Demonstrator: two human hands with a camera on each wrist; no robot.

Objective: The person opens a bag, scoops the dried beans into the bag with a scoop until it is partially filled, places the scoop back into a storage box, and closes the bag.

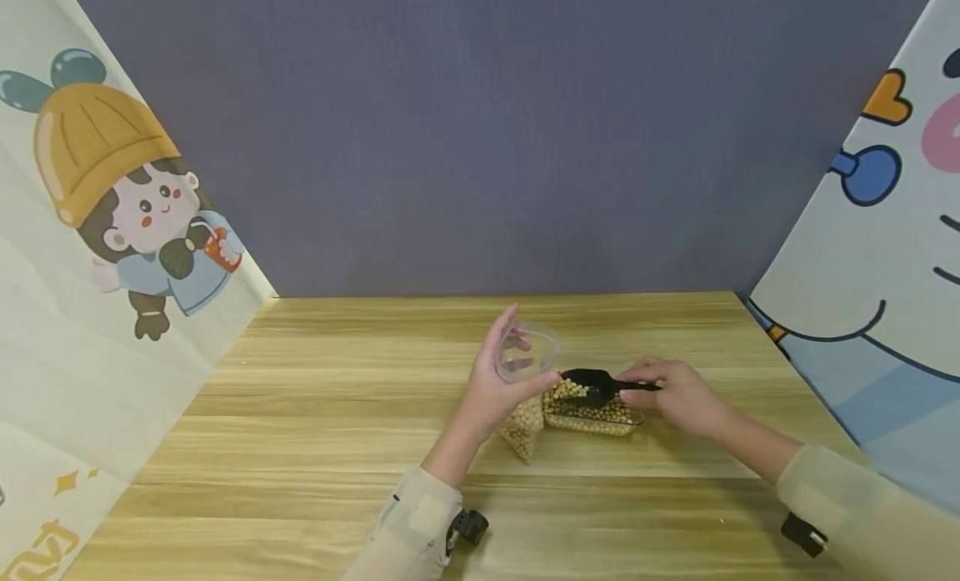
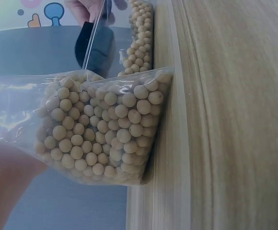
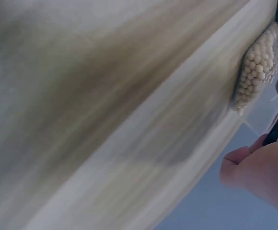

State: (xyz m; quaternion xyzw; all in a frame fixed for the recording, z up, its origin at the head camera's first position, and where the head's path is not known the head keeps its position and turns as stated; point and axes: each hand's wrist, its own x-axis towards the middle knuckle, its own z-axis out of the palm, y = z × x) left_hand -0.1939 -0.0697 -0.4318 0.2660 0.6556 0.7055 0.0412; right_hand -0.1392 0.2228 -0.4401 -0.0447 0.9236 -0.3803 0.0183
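My left hand (image 1: 491, 385) grips a clear plastic bag (image 1: 522, 427) near its wide mouth, the thumb along the front and fingers showing through the film. Soybeans (image 2: 100, 127) fill the lower part of this bag, which stands close against the table. Between thumb and fingers, my right hand (image 1: 675, 389) holds the handle of a black scoop (image 1: 596, 383). The scoop carries soybeans and tilts toward the bag, its front lip beside the left thumb. Under it lies a clear rectangular container (image 1: 592, 427) with more soybeans, right beside the bag.
All of this stands on a wood-grain table (image 1: 337, 398). A grey-blue panel (image 1: 480, 147) rises behind its back edge. Printed cartoon panels flank both sides, a figure in a yellow hat (image 1: 108, 139) on the left one.
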